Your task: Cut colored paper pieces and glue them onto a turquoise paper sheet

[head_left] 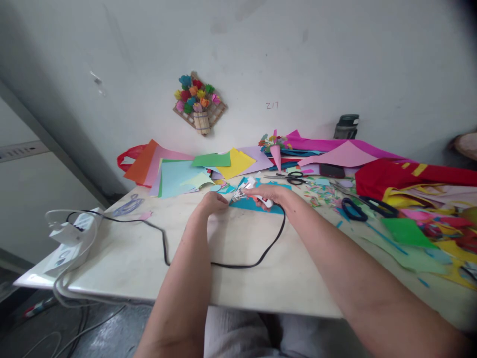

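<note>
My right hand [269, 193] is closed around a white glue gun [249, 191] with an orange trigger, its nozzle pointing left over a teal paper sheet [257, 205] on the table. The gun's black cord [223, 263] loops back across the tabletop to a white power strip [70, 233] at the left edge. My left hand [212, 203] rests in a loose fist just left of the nozzle, fingertips at the corner of the teal paper. I cannot make out what those fingers pinch.
Coloured paper sheets [179, 174] are piled along the wall. Black scissors [292, 177] lie behind my hands, blue-handled scissors [357, 208] to the right among paper scraps. Red and yellow paper [410, 179] covers the right side. A paper flower basket [199, 102] hangs on the wall.
</note>
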Motion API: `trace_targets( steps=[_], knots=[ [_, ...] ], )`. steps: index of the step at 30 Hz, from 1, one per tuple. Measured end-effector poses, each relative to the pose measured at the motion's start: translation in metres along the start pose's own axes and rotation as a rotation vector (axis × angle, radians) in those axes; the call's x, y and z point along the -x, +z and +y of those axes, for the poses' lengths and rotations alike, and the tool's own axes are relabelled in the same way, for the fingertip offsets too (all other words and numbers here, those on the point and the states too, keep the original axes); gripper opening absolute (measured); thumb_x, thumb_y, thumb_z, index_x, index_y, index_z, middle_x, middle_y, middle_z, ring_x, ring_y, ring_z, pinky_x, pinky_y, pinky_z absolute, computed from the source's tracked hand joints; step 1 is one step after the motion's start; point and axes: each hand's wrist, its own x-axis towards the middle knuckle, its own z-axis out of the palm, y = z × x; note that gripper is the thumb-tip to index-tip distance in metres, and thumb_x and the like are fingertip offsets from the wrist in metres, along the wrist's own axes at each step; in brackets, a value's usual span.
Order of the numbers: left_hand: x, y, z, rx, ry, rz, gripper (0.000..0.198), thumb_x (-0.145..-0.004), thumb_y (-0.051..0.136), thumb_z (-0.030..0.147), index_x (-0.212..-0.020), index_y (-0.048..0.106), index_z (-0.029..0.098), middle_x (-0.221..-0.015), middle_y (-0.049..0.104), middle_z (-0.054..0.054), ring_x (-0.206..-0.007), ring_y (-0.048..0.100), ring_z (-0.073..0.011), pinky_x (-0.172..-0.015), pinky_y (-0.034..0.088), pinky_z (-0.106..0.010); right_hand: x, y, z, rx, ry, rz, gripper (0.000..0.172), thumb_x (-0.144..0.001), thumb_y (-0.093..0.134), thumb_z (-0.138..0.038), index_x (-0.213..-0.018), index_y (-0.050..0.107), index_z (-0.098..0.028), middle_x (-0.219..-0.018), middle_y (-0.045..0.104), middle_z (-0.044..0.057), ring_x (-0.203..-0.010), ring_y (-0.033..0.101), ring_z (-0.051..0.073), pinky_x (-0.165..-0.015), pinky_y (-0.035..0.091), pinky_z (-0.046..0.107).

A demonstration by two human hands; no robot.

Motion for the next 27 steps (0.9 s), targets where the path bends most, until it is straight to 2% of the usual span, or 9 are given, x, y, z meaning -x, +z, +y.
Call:
trace_targets(
  steps=[10, 19, 25, 27],
  knots=[
    [0.0021, -0.0009, 0.0014, -0.020, 0.018, 0.012, 0.018, -0.057, 0.065, 0.019, -0.074, 0.070, 0.015, -0.058, 0.063, 0.000, -0.056, 0.055, -0.0114, -0.054, 0.043, -0.020, 0.0004, -0.0014, 0.0018, -0.058, -0.005, 0.083, 0.053, -0.060, 0.058, -0.068, -0.072, 0.052, -0.017, -0.049, 0.053, -0.001, -0.036, 0.046, 0.009, -0.032, 0.039, 0.021],
    [-0.0014, 0.0002, -0.0008, 0.013, 0.003, 0.004, 0.018, -0.057, 0.064, 0.017, -0.074, 0.070, 0.014, -0.054, 0.060, 0.001, -0.052, 0.052, -0.0099, -0.053, 0.043, -0.020, 0.0011, -0.0004, 0.0015, -0.100, 0.000, 0.203, 0.054, -0.063, 0.057, -0.067, -0.083, 0.055, -0.017, -0.049, 0.052, -0.002, -0.037, 0.048, 0.011, -0.033, 0.041, 0.022],
    [-0.0012, 0.0002, -0.0020, -0.007, 0.047, 0.018, 0.019, -0.057, 0.063, 0.019, -0.074, 0.069, 0.014, -0.058, 0.062, 0.000, -0.057, 0.056, -0.0124, -0.055, 0.044, -0.022, -0.0027, -0.0021, 0.0033, -0.182, 0.012, 0.284, 0.049, -0.069, 0.054, -0.063, -0.072, 0.054, -0.014, -0.048, 0.051, -0.001, -0.035, 0.048, 0.010, -0.033, 0.040, 0.022],
    [-0.0004, -0.0006, -0.0015, -0.025, 0.070, 0.061, 0.020, -0.060, 0.061, 0.020, -0.077, 0.069, 0.015, -0.063, 0.064, -0.001, -0.062, 0.058, -0.0137, -0.057, 0.045, -0.023, -0.0037, -0.0029, 0.0036, -0.235, 0.006, 0.319, 0.047, -0.071, 0.054, -0.061, -0.069, 0.054, -0.014, -0.047, 0.049, -0.001, -0.035, 0.047, 0.010, -0.032, 0.039, 0.022]
  ],
)
